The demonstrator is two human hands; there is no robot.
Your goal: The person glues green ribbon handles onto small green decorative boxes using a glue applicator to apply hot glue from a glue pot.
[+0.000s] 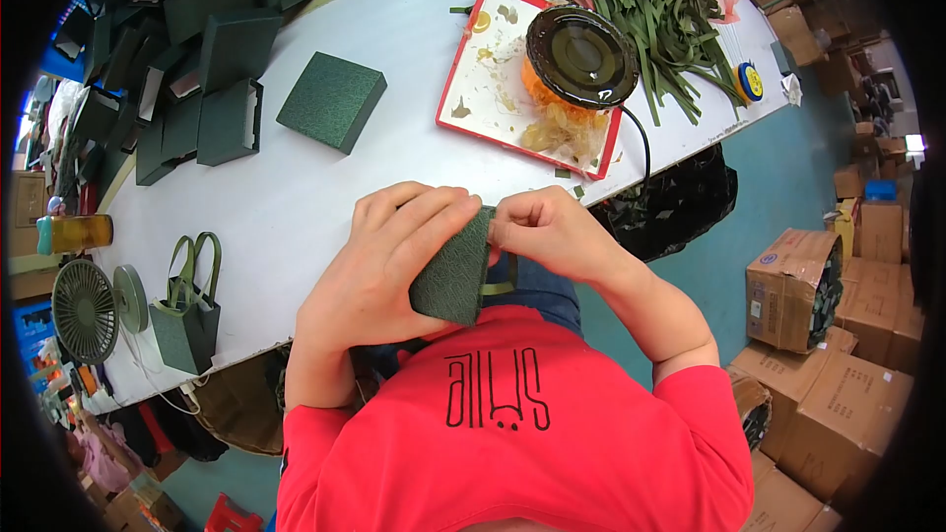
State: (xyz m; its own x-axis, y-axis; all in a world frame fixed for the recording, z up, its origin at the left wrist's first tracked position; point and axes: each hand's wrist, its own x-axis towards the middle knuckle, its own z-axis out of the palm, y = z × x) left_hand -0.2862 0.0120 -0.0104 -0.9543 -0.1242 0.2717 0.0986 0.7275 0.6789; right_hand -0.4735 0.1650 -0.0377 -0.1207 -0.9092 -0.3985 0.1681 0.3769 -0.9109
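A dark green textured box is tilted up in front of my red shirt, at the table's front edge. My left hand is closed around it, fingers over the top and thumb below. At the box's right edge, my right hand is pinched on a strip of olive-green ribbon, which loops down beside the box. The fingertips partly hide where the ribbon meets the box. Another green box lies apart on the white table, beyond my hands.
Many green boxes are piled at the far left. A round dark glue pot stands on a red-rimmed tray, near a heap of ribbons. A small green bag and a fan are left. Cartons stand right.
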